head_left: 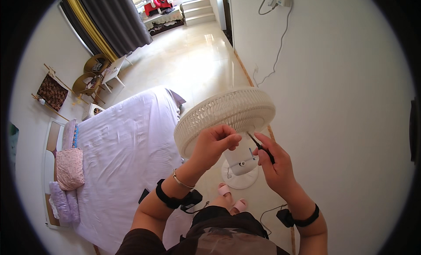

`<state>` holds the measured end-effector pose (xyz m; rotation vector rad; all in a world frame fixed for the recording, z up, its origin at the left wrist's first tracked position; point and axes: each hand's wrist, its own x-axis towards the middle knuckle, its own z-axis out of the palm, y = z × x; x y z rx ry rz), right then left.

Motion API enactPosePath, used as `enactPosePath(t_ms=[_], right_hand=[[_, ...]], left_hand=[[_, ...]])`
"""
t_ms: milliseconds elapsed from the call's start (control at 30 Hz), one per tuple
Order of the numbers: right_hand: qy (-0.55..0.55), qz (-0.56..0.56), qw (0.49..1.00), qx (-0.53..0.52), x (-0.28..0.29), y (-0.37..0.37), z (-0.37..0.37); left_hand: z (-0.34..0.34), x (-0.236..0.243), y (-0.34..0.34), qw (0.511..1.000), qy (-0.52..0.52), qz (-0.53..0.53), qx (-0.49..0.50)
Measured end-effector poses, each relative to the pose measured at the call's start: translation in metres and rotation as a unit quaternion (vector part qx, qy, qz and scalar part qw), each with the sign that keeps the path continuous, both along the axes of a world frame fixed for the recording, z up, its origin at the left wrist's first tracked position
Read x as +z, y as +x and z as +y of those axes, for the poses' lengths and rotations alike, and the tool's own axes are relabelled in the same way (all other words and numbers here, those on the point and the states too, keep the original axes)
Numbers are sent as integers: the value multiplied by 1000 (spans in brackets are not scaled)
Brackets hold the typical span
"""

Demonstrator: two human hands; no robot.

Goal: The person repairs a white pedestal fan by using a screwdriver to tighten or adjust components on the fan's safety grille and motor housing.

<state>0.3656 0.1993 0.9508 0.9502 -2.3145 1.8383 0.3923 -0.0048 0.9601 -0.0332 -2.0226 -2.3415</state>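
Observation:
A white pedestal fan (223,103) stands before me, its round guard tilted and its base (240,178) on the floor by my feet. My right hand (274,165) grips a black-handled screwdriver (265,152), its shaft reaching up toward the underside of the guard. My left hand (219,143) is raised at the guard's lower edge with curled fingers; what they hold, if anything, I cannot make out. Below the head, a silver part and a white knob (242,164) show on the fan's neck.
A bed (118,145) with pillows (69,167) fills the left, with wicker chairs (83,84), a white table (115,71) and curtains (109,18) behind. A white wall (333,101) with a hanging cable is on the right. Steps (197,7) rise beyond the tiled floor.

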Motion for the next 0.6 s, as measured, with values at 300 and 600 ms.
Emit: enactPosePath(t_ms=[300,600], right_hand=[[-16,12,1000,-24,6,-39,-14],[3,61,997,37,4,-103,-29]], left_hand=[[0,14,-36,996,83,12,-13],[-48,42,-82,987,-152,-46,28]])
